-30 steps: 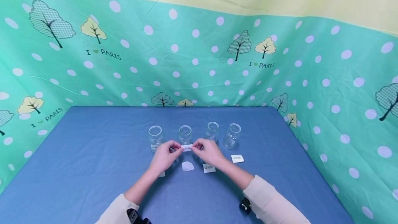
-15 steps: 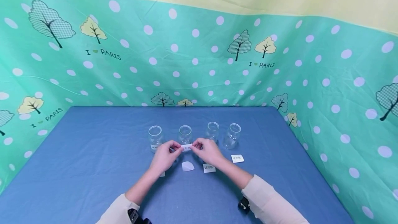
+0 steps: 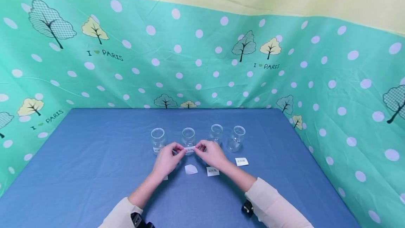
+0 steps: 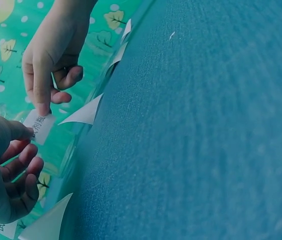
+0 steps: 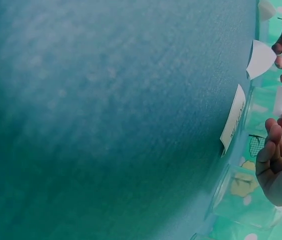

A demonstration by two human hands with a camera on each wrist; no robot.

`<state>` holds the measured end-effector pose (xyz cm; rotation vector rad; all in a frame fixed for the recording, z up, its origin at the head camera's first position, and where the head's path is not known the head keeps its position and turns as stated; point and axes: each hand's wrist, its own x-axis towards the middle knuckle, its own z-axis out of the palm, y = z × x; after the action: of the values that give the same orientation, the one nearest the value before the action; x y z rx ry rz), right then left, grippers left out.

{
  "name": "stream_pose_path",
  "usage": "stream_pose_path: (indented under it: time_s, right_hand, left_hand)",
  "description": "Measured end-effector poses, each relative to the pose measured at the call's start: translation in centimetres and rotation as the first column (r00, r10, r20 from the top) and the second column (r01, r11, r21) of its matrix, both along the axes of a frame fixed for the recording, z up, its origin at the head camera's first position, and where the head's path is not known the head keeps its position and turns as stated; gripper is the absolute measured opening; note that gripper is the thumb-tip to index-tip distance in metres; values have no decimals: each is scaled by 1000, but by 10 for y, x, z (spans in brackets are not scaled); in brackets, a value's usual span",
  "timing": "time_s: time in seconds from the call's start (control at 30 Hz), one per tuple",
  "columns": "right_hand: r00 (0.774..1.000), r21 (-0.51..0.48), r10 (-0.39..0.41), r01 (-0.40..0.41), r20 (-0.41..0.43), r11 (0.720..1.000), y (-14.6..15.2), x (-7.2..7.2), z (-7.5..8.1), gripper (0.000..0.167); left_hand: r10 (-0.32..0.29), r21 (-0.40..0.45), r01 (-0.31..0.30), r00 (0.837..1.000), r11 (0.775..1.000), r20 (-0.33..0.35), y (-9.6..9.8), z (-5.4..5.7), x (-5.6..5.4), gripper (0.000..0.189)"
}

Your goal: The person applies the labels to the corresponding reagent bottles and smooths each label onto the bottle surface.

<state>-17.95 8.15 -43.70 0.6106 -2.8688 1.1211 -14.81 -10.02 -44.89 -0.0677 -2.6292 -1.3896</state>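
Pinching opposite ends of a lettered white label (image 3: 190, 149) with left hand (image 3: 166, 159) and right hand (image 3: 211, 153), held it at the front of the second glass jar from the left (image 3: 188, 139), perhaps touching, likely to keep the paper flat and level, with lettering outward.

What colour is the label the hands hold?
White label with dark writing, clearest in the left wrist view.

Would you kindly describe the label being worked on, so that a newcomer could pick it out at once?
On the blue table, four glass jars stand in a row. Before the second jar from the left, the left hand and right hand pinch opposite ends of a small white label. Unlike the other labels, it alone is held.
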Motion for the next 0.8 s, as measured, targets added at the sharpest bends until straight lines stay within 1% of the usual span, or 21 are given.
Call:
stream_pose_path:
  time_s: [0.13,0.27,0.53,0.8]
  right_hand:
    - [1000,-5,0,0,-13,1000,0,0,0,13]
    - [1000,-8,3,-3,-17,1000,-1,0,-1,12]
    - [1000,-11,-9,9,-16,1000,-2,0,-3,13]
    - [999,-12,-33,33,-16,999,1,0,-5,17]
  left_hand:
    - [15,-34,-15,1000,999,-7,0,1,0,11]
    - [29,-50,-29,1000,998,-10,0,1,1,14]
    - [45,-54,-46,998,997,-37,-1,-3,1,16]
    - [50,-56,-54,997,997,-62,-1,-4,0,16]
